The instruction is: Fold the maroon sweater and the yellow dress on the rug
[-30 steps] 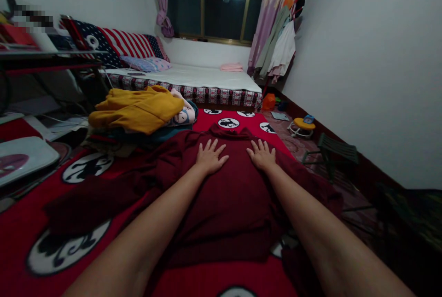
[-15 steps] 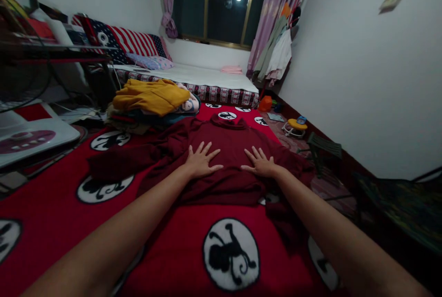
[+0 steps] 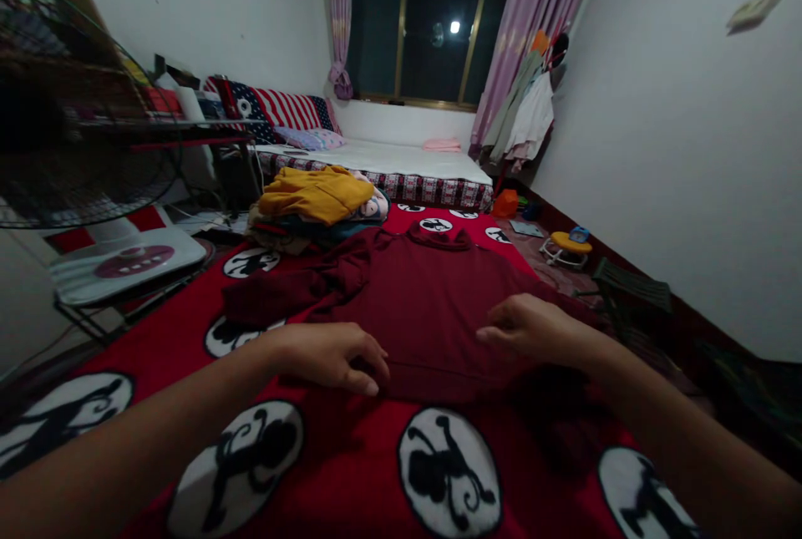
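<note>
A dark red long-sleeved sweater [image 3: 432, 297] lies spread on a red blanket [image 3: 351, 472] with black monkey figures in white circles. Its collar points away from me, and its left sleeve stretches out to the side. My left hand [image 3: 342, 358] is at the lower left hem, fingers loosely bent, thumb apart, with nothing visible in it. Over the sweater's right side, my right hand [image 3: 530, 326] has its fingers curled and a small gap at the thumb. It appears to hold nothing. The right sleeve is partly hidden behind my right arm.
A pile of folded clothes with a yellow garment [image 3: 317, 192] on top sits at the far left. A wire fan [image 3: 88, 104] and a white folding chair [image 3: 129, 263] stand left. Right are a yellow stool [image 3: 569, 242] and a dark green folding stool [image 3: 632, 284]. Behind is a bed [image 3: 388, 156].
Both hands were spread flat on the sweater's middle. They have drawn apart and back toward me, with fingers now bent. The sweater's lower front looks smoother, and the view has shifted left.
</note>
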A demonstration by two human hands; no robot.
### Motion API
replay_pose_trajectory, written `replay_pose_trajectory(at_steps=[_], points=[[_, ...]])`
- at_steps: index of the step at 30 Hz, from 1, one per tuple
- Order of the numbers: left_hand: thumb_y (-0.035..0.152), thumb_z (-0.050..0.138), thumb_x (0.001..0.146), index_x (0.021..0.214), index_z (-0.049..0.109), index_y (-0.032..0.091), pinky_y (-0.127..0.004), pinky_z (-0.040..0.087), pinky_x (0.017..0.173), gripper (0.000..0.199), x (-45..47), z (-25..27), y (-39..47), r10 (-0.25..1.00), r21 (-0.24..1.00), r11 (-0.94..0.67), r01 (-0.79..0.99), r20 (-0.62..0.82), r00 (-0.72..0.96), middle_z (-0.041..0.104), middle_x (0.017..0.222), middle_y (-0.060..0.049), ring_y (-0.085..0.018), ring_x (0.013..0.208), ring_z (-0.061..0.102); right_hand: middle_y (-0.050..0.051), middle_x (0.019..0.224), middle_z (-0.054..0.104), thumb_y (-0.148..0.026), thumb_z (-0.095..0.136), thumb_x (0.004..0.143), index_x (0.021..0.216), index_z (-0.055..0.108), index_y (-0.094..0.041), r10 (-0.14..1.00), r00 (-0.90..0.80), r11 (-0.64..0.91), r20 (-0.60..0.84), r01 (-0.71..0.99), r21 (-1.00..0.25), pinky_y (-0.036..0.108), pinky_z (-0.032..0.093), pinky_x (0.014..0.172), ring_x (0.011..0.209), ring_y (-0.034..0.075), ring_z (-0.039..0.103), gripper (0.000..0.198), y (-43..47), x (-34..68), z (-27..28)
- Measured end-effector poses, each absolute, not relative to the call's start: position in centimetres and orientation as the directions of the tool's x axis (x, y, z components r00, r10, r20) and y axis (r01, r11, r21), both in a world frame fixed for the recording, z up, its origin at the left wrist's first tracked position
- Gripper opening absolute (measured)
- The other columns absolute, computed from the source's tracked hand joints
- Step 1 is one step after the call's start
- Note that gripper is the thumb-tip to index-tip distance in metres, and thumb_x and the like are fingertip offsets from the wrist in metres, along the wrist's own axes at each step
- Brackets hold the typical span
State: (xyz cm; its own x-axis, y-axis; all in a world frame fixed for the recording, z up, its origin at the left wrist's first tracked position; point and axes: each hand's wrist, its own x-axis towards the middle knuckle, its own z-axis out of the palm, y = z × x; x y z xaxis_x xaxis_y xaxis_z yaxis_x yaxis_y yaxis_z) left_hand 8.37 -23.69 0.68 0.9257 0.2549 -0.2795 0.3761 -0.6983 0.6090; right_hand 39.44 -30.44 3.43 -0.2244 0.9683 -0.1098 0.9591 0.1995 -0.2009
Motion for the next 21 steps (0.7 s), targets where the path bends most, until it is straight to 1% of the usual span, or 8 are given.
replay_pose_trajectory(at_steps=[2,5,8,10,12,14,17,21], points=[[0.037,0.056,0.086,0.115,0.068,0.022,-0.028,0.047,0.088,0.034,8.8,0.7,-22.3,0.291,0.680,-0.612,0.405,-0.282,0.914,0.070,0.114,-0.005,-0.021,0.104,0.064,0.003,0.064,0.066,-0.045,0.052,0.086,0.070,0.070,-0.019,0.980,-0.200,0.190,-0.004,0.934,-0.302,0.025,0.037,0.053,0.056,0.014,0.058,0.036,-27.5,38.5,1.4],[0.041,0.052,0.086,0.108,0.069,0.018,-0.026,0.050,0.072,0.037,9.1,-0.3,-19.3,0.588,0.643,-0.549,0.535,-0.158,0.793,0.074,0.095,-0.005,-0.021,0.083,0.068,0.007,0.104,0.070,-0.040,0.059,0.082,0.100,0.071,-0.021,0.949,-0.222,0.295,0.224,0.873,-0.387,0.029,0.048,0.076,0.090,0.020,0.065,0.029,-23.8,37.2,-3.1],[0.037,0.050,0.084,0.096,0.072,0.019,-0.029,0.048,0.080,0.030,7.4,-1.5,-15.8,0.852,0.381,-0.520,0.765,0.161,0.499,0.072,0.098,-0.006,-0.023,0.090,0.066,0.010,0.135,0.055,-0.041,0.060,0.083,0.121,0.062,-0.022,0.912,-0.263,0.372,0.315,0.854,-0.364,0.040,0.041,0.100,0.122,0.025,0.052,0.043,-22.0,36.2,-7.4],[0.035,0.049,0.084,0.093,0.072,0.021,-0.031,0.047,0.087,0.029,5.0,-2.1,-13.9,0.887,0.221,-0.418,0.881,0.307,0.344,0.070,0.104,-0.007,-0.024,0.099,0.063,0.009,0.140,0.051,-0.043,0.056,0.086,0.125,0.060,-0.023,0.911,-0.252,0.363,0.327,0.866,-0.343,0.047,0.034,0.106,0.130,0.027,0.044,0.044,-21.6,35.9,-9.3],[0.040,0.048,0.084,0.097,0.071,0.020,-0.033,0.045,0.092,0.033,1.9,-2.6,-12.6,0.902,0.130,-0.314,0.941,0.350,0.253,0.068,0.108,-0.009,-0.026,0.104,0.061,0.008,0.140,0.051,-0.043,0.055,0.087,0.125,0.060,-0.025,0.906,-0.247,0.365,0.343,0.866,-0.342,0.050,0.032,0.108,0.132,0.027,0.041,0.042,-21.5,36.0,-10.3],[0.053,0.051,0.081,0.107,0.069,0.018,-0.037,0.043,0.095,0.047,-1.2,-3.0,-12.0,0.928,0.074,-0.214,0.974,0.328,0.179,0.066,0.115,-0.012,-0.030,0.109,0.058,0.008,0.138,0.053,-0.042,0.055,0.087,0.121,0.062,-0.025,0.901,-0.249,0.377,0.356,0.855,-0.357,0.049,0.033,0.108,0.130,0.026,0.044,0.039,-21.4,36.1,-10.5],[0.068,0.056,0.070,0.121,0.063,0.017,-0.039,0.045,0.090,0.072,-4.5,-3.3,-12.1,0.979,0.084,-0.129,0.988,0.170,0.113,0.065,0.120,-0.014,-0.034,0.108,0.059,0.008,0.135,0.055,-0.039,0.055,0.087,0.118,0.064,-0.024,0.898,-0.241,0.378,0.369,0.851,-0.365,0.049,0.034,0.106,0.127,0.026,0.047,0.036,-21.2,36.1,-10.2],[0.056,0.058,0.074,0.099,0.072,0.014,-0.028,0.048,0.069,0.051,-6.5,-3.0,-12.3,0.972,0.201,-0.207,0.957,-0.066,0.224,0.073,0.089,-0.007,-0.025,0.082,0.067,0.009,0.132,0.057,-0.035,0.057,0.086,0.114,0.065,-0.023,0.890,-0.228,0.383,0.394,0.844,-0.375,0.049,0.036,0.105,0.124,0.027,0.049,0.032,-21.2,35.8,-10.0]])
